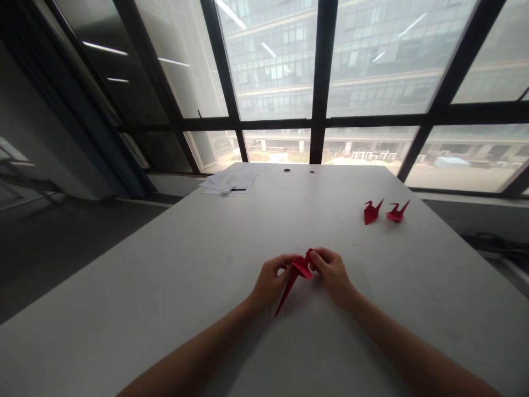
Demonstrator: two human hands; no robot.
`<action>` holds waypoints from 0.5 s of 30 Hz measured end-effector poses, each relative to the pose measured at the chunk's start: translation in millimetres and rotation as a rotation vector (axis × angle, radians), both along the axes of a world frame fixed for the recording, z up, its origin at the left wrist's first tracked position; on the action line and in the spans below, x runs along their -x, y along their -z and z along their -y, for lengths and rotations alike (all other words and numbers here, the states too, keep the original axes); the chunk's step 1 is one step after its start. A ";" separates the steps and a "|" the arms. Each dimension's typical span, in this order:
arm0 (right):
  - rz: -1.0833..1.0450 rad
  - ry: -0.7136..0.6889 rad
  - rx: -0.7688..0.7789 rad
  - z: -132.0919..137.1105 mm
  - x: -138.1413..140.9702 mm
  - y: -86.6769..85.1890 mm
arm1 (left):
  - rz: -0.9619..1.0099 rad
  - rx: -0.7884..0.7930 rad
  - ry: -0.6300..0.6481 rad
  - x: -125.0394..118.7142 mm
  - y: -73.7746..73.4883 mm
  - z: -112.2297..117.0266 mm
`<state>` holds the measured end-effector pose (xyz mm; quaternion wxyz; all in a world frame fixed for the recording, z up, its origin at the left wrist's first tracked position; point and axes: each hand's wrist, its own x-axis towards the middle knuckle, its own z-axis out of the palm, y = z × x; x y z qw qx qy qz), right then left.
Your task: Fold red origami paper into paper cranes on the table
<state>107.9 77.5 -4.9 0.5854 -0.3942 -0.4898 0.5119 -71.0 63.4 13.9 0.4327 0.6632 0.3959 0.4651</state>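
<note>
Between my hands is a red origami crane (302, 268), held just above the white table. My left hand (273, 281) pinches its body from the left, and a long pointed end slants down toward me beneath those fingers. On the other side, my right hand (330, 273) is closed on the short upper tip of the paper with thumb and fingers. Part of the crane is covered by my fingertips. Farther off to the right stand two finished-looking red paper cranes, one crane (372, 212) left of the other crane (397, 212).
The white table (198, 264) stretches away to large dark-framed windows (273, 66). Loose papers (233, 179) with a dark pen-like stick lie at its far left. Two small dark round spots sit near the far edge. A blue curtain (82, 99) hangs at left.
</note>
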 end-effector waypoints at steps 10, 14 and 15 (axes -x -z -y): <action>0.224 0.118 -0.172 8.3 6.1 -4.7 | 0.223 0.201 0.014 18.5 -2.9 -16.1; 0.277 0.101 -0.197 10.6 5.7 -4.0 | 0.403 0.317 -0.030 20.1 1.2 -20.8; 0.307 0.109 -0.208 11.0 6.0 -3.8 | 0.442 0.333 -0.060 19.3 1.5 -20.8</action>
